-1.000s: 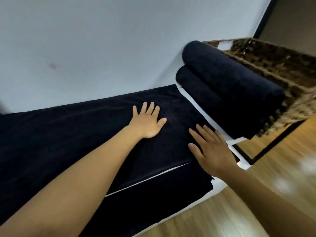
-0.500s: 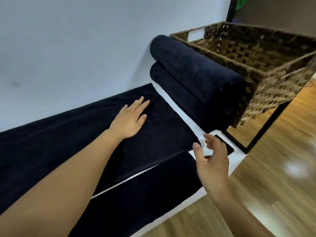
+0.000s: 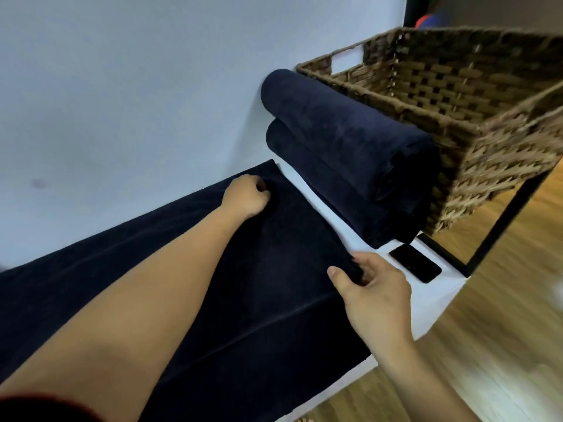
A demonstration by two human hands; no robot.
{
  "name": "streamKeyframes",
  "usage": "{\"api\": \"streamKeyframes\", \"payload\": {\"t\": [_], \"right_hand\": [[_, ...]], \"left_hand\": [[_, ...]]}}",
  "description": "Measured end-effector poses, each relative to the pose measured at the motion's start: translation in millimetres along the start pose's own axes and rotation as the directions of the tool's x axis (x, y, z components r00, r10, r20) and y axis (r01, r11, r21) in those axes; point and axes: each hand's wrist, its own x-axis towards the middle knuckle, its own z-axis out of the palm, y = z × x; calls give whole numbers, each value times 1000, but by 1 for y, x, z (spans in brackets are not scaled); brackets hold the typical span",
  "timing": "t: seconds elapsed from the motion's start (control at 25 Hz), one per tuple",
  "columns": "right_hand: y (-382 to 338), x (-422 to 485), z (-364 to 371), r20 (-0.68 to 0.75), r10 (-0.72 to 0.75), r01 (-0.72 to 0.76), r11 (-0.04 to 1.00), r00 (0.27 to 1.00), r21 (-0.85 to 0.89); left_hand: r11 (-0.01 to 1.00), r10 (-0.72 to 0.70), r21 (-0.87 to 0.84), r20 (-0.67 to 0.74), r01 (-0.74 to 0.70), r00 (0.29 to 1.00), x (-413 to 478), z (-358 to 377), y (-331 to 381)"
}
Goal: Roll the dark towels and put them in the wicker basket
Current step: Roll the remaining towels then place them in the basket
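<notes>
Flat towel (image 3: 243, 284), dark navy, lies spread along the white table (image 3: 432, 303) w/ its short end facing the basket side; a long crease runs lengthwise thru it.

Left hand (image 3: 246, 196) is at the far corner of that end, by the wall (image 3: 152, 86), fingers curled down and gripping the towel's edge. Right hand (image 3: 374, 296) is at the near corner of the same end, thumb on top and fingers underneath, pinching the cloth, which is lifted a bit off the table there.

Two rolled towels, upper roll (image 3: 344, 129) stacked on lower roll (image 3: 329, 190), lie across the table just past the flat towel's end, w/ a strip of bare table between. Wicker basket (image 3: 499, 166) stands right beside them at the table's far right end; the rolls seem to touch its wall, but the blur makes that hard to confirm.

A black phone (image 3: 415, 267) lies flat on the table near the front edge, just beside the lower roll's end and close to the right hand. Wood floor (image 3: 502, 330) below.
</notes>
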Motion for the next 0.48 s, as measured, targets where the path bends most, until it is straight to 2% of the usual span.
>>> {"api": "streamKeyframes", "payload": {"t": [0.08,0.12,0.24,0.32,0.4,0.48], "right_hand": [[-4,-10,8,24,-184,186,980,983,-69],[-1,-13,12,27,-319,320,938,947,-133],[19,-16,27,118,-666,661,672,737,-335],[22,-17,32,208,-744,753,537,635,-379],[20,-20,33,281,-757,784,451,589,-427],[18,-19,33,349,-747,801,399,566,-447]], "left_hand": [[991,-96,-86,59,100,994,20,-3,8],[981,-132,-129,81,142,988,28,-4,8],[867,-251,-390,194,309,948,42,-9,3],[768,-281,-508,281,391,918,47,-13,4],[824,-258,-429,299,371,919,50,-16,9],[913,-258,-246,271,326,927,52,-12,15]]}}
